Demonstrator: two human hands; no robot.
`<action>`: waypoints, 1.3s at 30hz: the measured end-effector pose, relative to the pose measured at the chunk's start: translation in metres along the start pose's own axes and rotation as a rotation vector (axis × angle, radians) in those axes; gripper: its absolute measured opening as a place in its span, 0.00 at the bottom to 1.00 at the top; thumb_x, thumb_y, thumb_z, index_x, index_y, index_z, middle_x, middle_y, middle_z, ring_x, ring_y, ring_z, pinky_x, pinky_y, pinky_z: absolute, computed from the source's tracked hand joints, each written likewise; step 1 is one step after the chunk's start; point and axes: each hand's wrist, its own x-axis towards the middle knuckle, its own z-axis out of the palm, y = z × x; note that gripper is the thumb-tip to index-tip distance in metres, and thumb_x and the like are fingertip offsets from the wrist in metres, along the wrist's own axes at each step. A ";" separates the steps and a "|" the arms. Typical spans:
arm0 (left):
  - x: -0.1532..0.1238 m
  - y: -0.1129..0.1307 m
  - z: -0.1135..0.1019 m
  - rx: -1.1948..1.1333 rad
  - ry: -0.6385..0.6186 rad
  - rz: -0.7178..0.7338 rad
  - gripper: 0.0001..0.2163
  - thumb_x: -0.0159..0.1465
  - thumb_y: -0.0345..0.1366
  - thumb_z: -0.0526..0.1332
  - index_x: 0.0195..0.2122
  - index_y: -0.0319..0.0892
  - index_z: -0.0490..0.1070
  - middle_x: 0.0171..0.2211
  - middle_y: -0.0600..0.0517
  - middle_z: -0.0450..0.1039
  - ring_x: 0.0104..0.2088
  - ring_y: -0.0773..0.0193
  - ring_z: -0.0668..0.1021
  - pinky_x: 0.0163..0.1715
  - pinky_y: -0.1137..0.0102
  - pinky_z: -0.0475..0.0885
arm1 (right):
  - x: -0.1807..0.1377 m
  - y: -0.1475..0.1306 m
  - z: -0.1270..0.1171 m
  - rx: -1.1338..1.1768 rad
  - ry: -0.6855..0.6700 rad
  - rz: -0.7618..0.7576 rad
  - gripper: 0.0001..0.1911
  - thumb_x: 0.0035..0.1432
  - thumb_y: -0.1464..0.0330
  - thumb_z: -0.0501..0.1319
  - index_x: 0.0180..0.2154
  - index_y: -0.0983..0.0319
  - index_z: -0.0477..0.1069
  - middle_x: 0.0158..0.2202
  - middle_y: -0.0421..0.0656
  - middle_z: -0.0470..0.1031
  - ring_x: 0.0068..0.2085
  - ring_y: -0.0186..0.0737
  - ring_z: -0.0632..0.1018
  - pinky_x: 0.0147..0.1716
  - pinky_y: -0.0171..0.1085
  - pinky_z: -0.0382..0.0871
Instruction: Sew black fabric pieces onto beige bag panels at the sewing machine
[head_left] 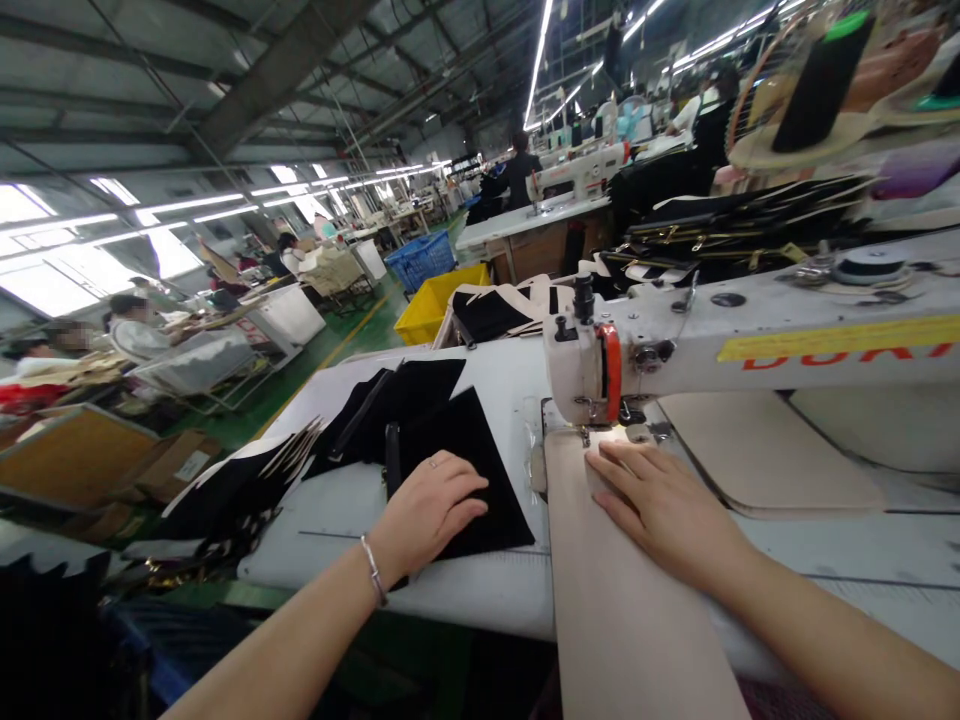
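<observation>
My right hand [660, 505] lies flat on a long beige fabric panel [622, 610], its fingertips close to the needle of the white sewing machine [592, 365]. The panel runs under the presser foot and hangs over the table's front edge. On the left, my left hand [435, 505] rests on a black fabric piece [469, 450], fingers loosely stretched and holding nothing. A dark strip [392, 460] sits along the piece's left edge, partly hidden by that hand. More black pieces [405, 390] overlap behind it.
Fanned black pieces with pale edges [247, 480] lie at the table's left. Another beige panel [765, 450] rests under the machine arm. Behind stand a yellow crate [439, 300], a blue basket [420, 260] and a stack of zippered black pieces [712, 235]. Other people sit at tables farther left.
</observation>
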 end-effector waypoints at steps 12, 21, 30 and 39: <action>0.086 -0.058 0.052 -0.063 0.046 -0.414 0.13 0.63 0.46 0.62 0.36 0.40 0.67 0.34 0.51 0.70 0.35 0.60 0.73 0.37 0.67 0.68 | 0.001 -0.003 -0.006 -0.004 -0.024 0.024 0.23 0.66 0.58 0.51 0.59 0.58 0.63 0.59 0.45 0.66 0.58 0.49 0.66 0.59 0.52 0.59; 0.104 0.047 0.060 -0.448 -0.079 -0.166 0.14 0.71 0.37 0.47 0.36 0.42 0.71 0.36 0.49 0.72 0.39 0.60 0.74 0.43 0.67 0.68 | 0.001 -0.006 -0.006 0.004 0.001 0.010 0.21 0.66 0.61 0.52 0.59 0.59 0.63 0.58 0.47 0.67 0.57 0.50 0.67 0.57 0.52 0.60; 0.123 0.009 0.052 -0.753 -0.265 -0.238 0.08 0.59 0.40 0.65 0.33 0.39 0.75 0.28 0.53 0.73 0.30 0.65 0.73 0.33 0.71 0.66 | 0.002 -0.006 -0.007 0.022 -0.003 0.028 0.18 0.65 0.64 0.51 0.54 0.62 0.65 0.54 0.49 0.70 0.53 0.50 0.69 0.55 0.51 0.61; 0.114 0.009 0.047 -0.877 -0.106 -0.410 0.10 0.60 0.42 0.63 0.32 0.38 0.72 0.25 0.54 0.71 0.26 0.68 0.71 0.29 0.73 0.65 | 0.002 -0.007 -0.007 0.032 0.009 0.022 0.19 0.66 0.65 0.50 0.55 0.62 0.65 0.54 0.49 0.70 0.54 0.51 0.68 0.55 0.52 0.60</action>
